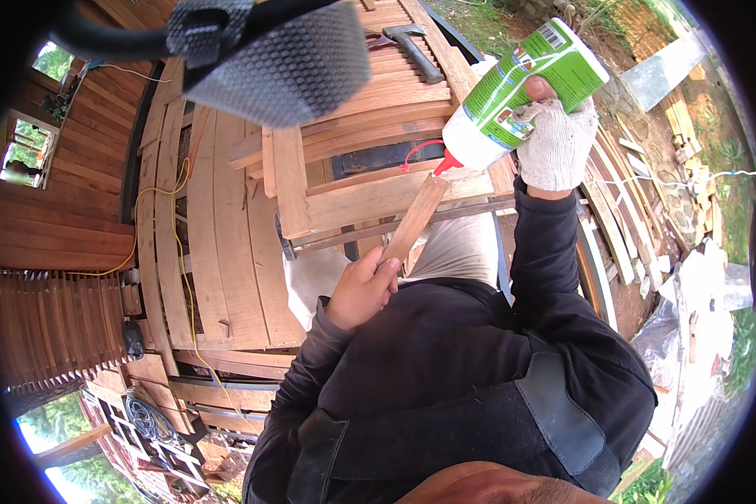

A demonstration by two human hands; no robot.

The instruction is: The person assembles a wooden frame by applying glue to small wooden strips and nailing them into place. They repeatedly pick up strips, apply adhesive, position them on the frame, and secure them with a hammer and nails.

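My left hand, bare, is closed around the lower end of a narrow wooden slat that slants up and to the right. In my right hand, which wears a white knit glove with the thumb tip exposed, is a green and white glue bottle, tipped nozzle-down. Its red nozzle meets or nearly meets the slat's upper end, and a red cap strap dangles beside it. Behind them stands a slatted wooden frame. Whether any glue is flowing out is too small to tell.
A hammer and red-handled pliers rest on the slatted wood beyond. Planks form a surface at left, crossed by a yellow cord. Stacked lumber lies at right. A grey textured object blocks the upper left.
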